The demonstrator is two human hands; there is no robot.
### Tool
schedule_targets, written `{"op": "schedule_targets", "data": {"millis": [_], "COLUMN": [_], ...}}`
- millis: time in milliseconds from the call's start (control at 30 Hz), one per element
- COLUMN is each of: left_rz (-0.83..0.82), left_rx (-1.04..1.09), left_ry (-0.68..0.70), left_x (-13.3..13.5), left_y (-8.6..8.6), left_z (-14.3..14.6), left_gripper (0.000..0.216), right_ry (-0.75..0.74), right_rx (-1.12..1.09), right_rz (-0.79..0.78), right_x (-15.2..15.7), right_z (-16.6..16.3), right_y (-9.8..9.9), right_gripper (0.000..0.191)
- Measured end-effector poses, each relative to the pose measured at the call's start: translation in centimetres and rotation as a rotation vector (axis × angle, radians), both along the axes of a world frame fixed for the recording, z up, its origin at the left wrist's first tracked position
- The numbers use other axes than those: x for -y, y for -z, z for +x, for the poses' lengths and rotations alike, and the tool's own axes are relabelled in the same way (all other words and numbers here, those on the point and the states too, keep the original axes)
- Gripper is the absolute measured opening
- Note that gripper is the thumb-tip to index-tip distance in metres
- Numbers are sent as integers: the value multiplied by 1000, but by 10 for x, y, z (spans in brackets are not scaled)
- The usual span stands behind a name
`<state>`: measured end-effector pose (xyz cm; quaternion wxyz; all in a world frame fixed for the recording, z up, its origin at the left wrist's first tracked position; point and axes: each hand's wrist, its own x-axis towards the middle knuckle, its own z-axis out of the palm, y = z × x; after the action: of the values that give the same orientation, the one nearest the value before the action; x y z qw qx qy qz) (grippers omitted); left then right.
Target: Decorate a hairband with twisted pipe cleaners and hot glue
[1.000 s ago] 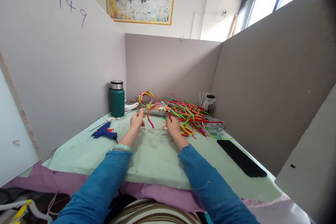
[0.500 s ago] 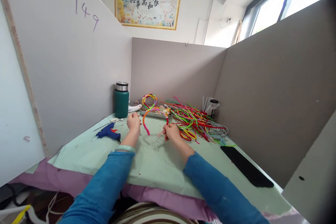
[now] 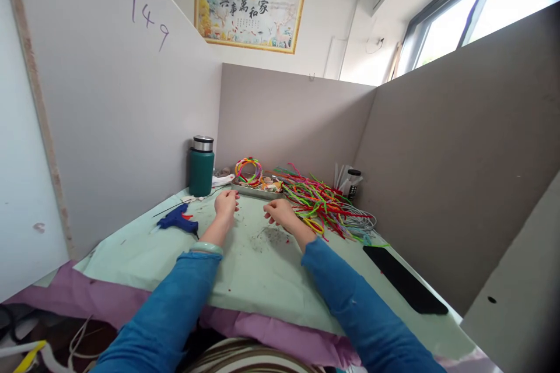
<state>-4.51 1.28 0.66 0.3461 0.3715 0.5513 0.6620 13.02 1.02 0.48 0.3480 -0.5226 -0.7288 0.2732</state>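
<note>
My left hand [image 3: 226, 203] hovers over the near side of the metal tray [image 3: 258, 192], fingers curled together. A tiny dark red spot shows by its fingertips, but what the fingers hold I cannot make out. To its right, my right hand [image 3: 282, 213] is above the pale green cloth, its fingers loosely bent and slightly apart, with nothing visible in them. Multicoloured fuzzy rings [image 3: 248, 171] stand in the tray among small pale pieces. A heap of colourful pipe cleaners [image 3: 321, 198] spreads beyond the right hand, with yellow-handled scissors [image 3: 314, 225] beside it.
A blue glue gun [image 3: 177, 220] lies left of my left hand, and a green bottle [image 3: 201, 168] stands behind it. At right are a black flat slab [image 3: 405, 280] and a dark-lidded container [image 3: 353, 182]. Dark crumbs [image 3: 273, 236] litter the cloth. Grey partitions surround the table.
The curved fuzzy strip at my right hand is no longer seen there; the rings in the tray look fuller. My right hand has moved slightly left and its fingers have loosened.
</note>
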Motion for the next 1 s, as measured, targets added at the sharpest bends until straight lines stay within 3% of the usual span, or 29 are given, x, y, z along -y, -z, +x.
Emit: {"op": "schedule_targets", "data": {"millis": [267,367,567,800,1000], "left_rz": [-41,-55,-102,-83,-67], "left_rx": [-156,-219,-491,-637,-699], "left_ry": [205,273,273,328,361], "left_x": [3,3,-3,0,1], "left_y": [3,5,11,11,12], "left_z": [7,11,12,13,16], "left_gripper": [13,11,32,40,41], "right_ry": [82,112,244,622,1094], "right_rx": [112,244,336,237,51], "right_rz": [236,363,414,404,312], "right_x": [9,12,14,8,9], "right_z": [29,28,38,94,165], "right_y": [29,30,21,3,-3], "right_gripper": [23,23,24,33,35]}}
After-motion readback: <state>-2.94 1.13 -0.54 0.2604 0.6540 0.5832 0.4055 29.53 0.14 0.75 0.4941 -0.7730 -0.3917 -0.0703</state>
